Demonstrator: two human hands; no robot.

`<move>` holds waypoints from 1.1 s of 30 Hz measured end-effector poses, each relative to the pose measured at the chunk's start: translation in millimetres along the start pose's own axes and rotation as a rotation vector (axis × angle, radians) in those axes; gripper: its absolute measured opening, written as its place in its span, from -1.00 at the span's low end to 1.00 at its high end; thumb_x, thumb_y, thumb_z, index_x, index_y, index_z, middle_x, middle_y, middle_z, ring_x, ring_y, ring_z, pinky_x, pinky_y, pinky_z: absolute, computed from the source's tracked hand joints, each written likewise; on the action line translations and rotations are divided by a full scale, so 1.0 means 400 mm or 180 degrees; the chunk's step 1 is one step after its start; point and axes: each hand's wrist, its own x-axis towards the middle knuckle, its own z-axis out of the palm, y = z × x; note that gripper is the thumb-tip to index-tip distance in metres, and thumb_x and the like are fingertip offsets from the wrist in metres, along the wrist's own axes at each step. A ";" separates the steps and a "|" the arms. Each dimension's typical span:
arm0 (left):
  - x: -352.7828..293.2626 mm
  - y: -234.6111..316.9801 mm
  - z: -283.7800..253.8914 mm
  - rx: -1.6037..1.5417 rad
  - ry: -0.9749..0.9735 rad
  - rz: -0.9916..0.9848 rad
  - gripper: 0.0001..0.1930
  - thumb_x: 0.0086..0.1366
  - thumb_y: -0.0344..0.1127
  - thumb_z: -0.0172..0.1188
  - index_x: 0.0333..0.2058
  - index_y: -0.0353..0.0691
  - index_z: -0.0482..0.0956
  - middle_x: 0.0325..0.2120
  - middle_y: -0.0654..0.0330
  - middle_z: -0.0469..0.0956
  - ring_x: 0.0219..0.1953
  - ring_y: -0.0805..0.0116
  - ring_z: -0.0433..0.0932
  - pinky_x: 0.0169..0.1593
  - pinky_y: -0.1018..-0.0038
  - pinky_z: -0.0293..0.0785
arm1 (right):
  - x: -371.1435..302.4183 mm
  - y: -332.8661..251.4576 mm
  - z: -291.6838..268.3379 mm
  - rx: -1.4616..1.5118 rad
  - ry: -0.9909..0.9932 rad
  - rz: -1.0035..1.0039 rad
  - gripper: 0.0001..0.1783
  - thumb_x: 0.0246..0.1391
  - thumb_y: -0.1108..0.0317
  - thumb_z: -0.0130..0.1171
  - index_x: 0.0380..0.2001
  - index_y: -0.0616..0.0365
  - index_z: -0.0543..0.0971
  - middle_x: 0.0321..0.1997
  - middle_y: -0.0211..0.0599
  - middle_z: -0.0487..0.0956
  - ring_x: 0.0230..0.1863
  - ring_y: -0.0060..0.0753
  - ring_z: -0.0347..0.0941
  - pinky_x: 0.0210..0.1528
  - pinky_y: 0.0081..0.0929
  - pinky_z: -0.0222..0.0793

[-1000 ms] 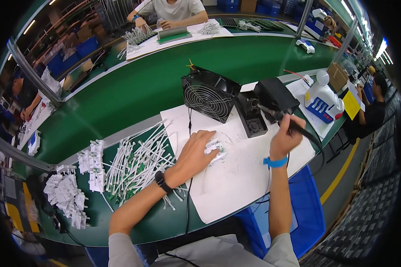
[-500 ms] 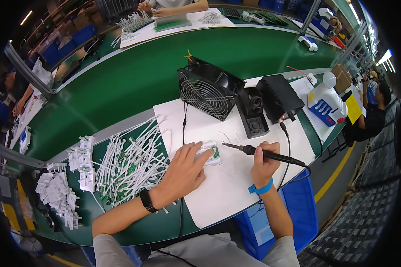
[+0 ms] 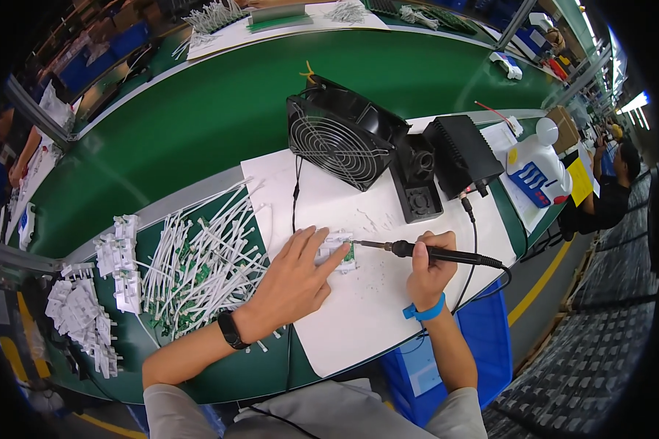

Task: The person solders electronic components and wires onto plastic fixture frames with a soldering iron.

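My left hand (image 3: 294, 274) lies with fingers stretched and apart over a small white plastic housing (image 3: 340, 240), index finger resting on it. A bit of green circuit board (image 3: 349, 253) shows at the housing's right end. My right hand (image 3: 430, 271) is closed around the black handle of a soldering iron (image 3: 447, 254). The iron's metal tip points left and appears to meet the edge of the board; exact contact is too small to tell. Under both hands lies a white sheet (image 3: 366, 322). Part of the housing is hidden beneath my left fingers.
Left of the sheet lie a pile of white cables with green boards (image 3: 198, 271) and stacked white housings (image 3: 80, 311). Beyond stand a black fan (image 3: 340, 135), an iron holder (image 3: 417, 197), a black power unit (image 3: 461, 155) and a white bottle (image 3: 538, 168). A blue bin (image 3: 483, 344) sits below right.
The soldering iron has moved left, its tip now at the board's edge instead of short of it. My left hand stays on the housing. The whole view has shifted slightly.
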 end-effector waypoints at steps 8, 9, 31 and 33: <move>0.001 -0.005 0.002 -0.0054 0.0186 -0.0031 -0.31 0.07 -0.46 0.24 0.27 -0.06 0.47 0.20 -0.13 0.39 0.22 -0.21 0.40 0.20 0.08 0.47 | -0.001 0.001 0.002 0.0037 -0.0056 0.0050 -0.82 0.25 0.54 0.18 -0.33 0.18 0.36 -0.53 -0.46 0.35 -0.55 -0.75 0.09 -0.49 -0.67 -0.01; 0.001 -0.005 0.003 -0.0058 0.0183 -0.0031 -0.31 0.07 -0.46 0.24 0.27 -0.06 0.47 0.20 -0.13 0.39 0.22 -0.21 0.40 0.20 0.08 0.47 | -0.001 0.000 0.002 0.0034 -0.0056 0.0054 -0.82 0.25 0.54 0.18 -0.33 0.18 0.36 -0.53 -0.46 0.35 -0.55 -0.75 0.09 -0.49 -0.67 -0.01; 0.016 -0.008 -0.044 -0.0110 -0.0400 0.0007 -0.36 0.23 -0.46 0.21 0.33 -0.04 0.42 0.30 -0.12 0.32 0.31 -0.21 0.33 0.29 0.13 0.40 | -0.018 -0.003 -0.023 0.0363 -0.0274 -0.0098 -0.78 0.17 0.54 0.26 -0.37 0.18 0.37 -0.59 -0.43 0.39 -0.59 -0.71 0.11 -0.54 -0.62 0.01; 0.015 -0.009 -0.041 -0.0109 -0.0384 0.0006 -0.36 0.24 -0.46 0.20 0.33 -0.03 0.42 0.29 -0.12 0.32 0.31 -0.21 0.32 0.29 0.13 0.40 | -0.015 -0.006 -0.020 0.0358 -0.0327 -0.0066 -0.78 0.16 0.54 0.26 -0.39 0.18 0.37 -0.60 -0.43 0.40 -0.60 -0.71 0.12 -0.55 -0.62 0.02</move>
